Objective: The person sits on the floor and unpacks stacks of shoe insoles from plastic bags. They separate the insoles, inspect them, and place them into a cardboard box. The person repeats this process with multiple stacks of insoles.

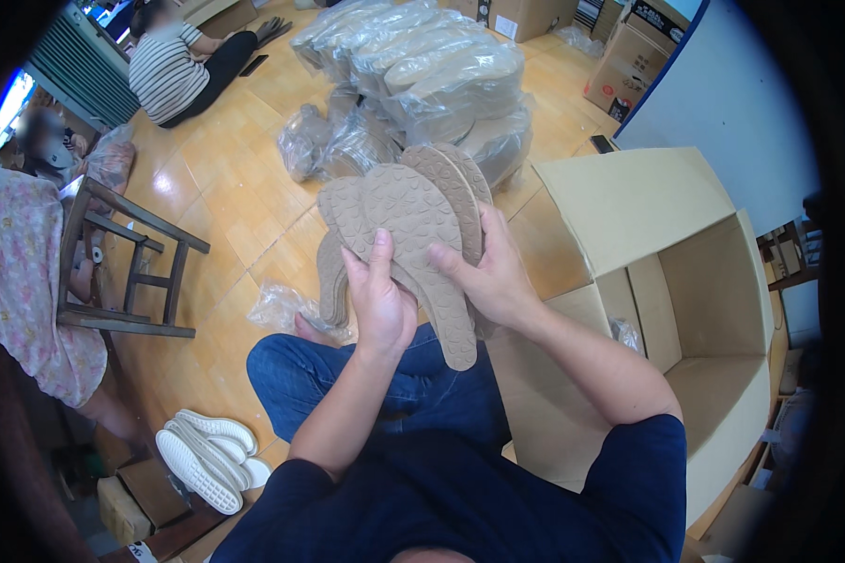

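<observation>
Tan shoe soles (410, 218) with a raised pattern are fanned out in front of my chest. My left hand (383, 310) is closed on their left side, its thumb laid over the patterned face. On the other side my right hand (495, 279) grips the soles, thumb on the front one and fingers behind. More tan soles (454, 183) fan out behind, toward the right hand. Beyond my left wrist is a stack of similar soles (331, 277); what it rests on is hidden.
Ahead lies a pile of clear plastic bags (422, 70) packed with soles. An open cardboard box (714, 291) stands at my right. On the left are a wooden stool (131, 258), white soles (207, 455) and a seated person in floral clothing (23, 253). Another person (174, 75) sits farther off.
</observation>
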`<state>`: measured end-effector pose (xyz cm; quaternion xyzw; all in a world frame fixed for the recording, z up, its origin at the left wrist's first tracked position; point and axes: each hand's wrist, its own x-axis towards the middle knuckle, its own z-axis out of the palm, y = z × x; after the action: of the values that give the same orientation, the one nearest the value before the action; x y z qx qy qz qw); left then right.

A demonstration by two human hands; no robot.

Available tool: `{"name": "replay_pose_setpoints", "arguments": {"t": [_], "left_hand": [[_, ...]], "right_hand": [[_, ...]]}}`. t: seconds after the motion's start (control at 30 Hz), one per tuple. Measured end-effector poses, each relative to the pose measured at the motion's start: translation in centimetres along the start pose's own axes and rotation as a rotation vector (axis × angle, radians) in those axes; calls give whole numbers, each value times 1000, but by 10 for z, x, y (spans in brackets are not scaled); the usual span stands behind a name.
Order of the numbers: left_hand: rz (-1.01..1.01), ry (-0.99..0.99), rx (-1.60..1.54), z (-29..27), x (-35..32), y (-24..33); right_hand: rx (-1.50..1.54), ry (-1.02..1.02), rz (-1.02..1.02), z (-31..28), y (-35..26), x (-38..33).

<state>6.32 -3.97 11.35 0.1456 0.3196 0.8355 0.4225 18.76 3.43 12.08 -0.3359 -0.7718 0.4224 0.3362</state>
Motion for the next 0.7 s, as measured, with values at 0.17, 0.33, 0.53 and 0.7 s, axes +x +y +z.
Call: {"name": "replay_pose_setpoints", "arguments": {"t": [0.17, 0.33, 0.53, 0.7], "left_hand": [[27, 3, -19, 1, 0, 0], [-7, 44, -20, -6, 2, 4], [-199, -103, -449, -14, 9, 12], [-112, -11, -296, -8, 4, 4]], "right_hand": [[327, 23, 20, -2, 3, 17], [485, 226, 27, -11, 17, 31], [167, 119, 81, -1, 20, 21], [89, 64, 79, 5, 9, 7]]}}
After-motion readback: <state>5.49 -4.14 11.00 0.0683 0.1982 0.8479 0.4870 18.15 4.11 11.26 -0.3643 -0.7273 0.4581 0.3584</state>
